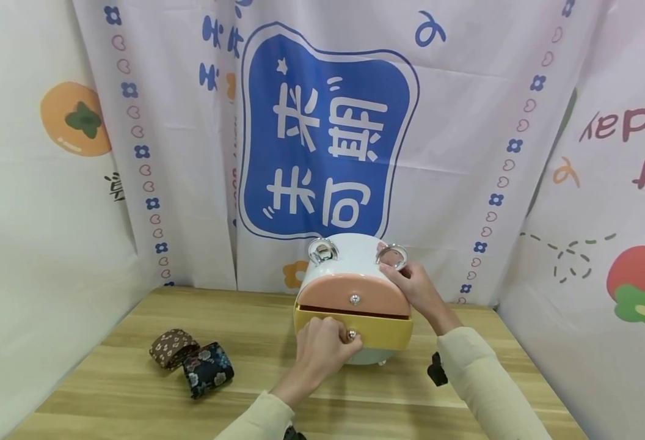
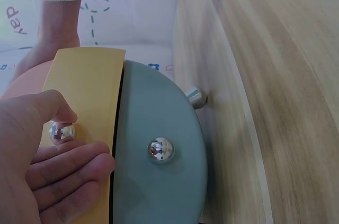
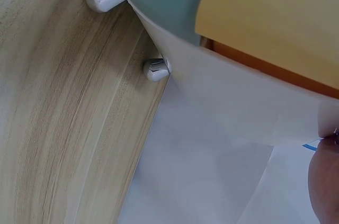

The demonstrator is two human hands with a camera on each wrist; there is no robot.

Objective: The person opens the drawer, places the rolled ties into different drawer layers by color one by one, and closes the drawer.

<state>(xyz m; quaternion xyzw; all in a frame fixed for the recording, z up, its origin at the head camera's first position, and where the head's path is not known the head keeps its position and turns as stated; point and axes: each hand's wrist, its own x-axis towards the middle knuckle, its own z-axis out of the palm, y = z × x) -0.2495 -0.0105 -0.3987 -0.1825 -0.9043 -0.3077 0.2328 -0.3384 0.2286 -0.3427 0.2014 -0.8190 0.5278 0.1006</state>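
A small rounded drawer cabinet point(image 1: 350, 260) stands on the table, with a pink top drawer point(image 1: 322, 292), a yellow middle drawer point(image 1: 388, 333) and a grey-green bottom drawer point(image 2: 159, 102). The yellow drawer juts out a little from the body, leaving a dark gap above it. My left hand point(image 1: 325, 345) pinches its round silver knob point(image 2: 62, 132), thumb and fingers on either side. At the cabinet's upper right, my right hand point(image 1: 418, 287) grips the silver ring point(image 1: 404, 253), partly hidden behind it. In the right wrist view only a bit of that hand shows at the edge.
To the left on the wooden table point(image 1: 135, 403) lie two rolled patterned fabric strips, one brown point(image 1: 171, 348) and one dark navy with flowers point(image 1: 208, 370). A second silver ring point(image 1: 322, 250) tops the cabinet's left. Printed curtains point(image 1: 449, 153) hang close behind.
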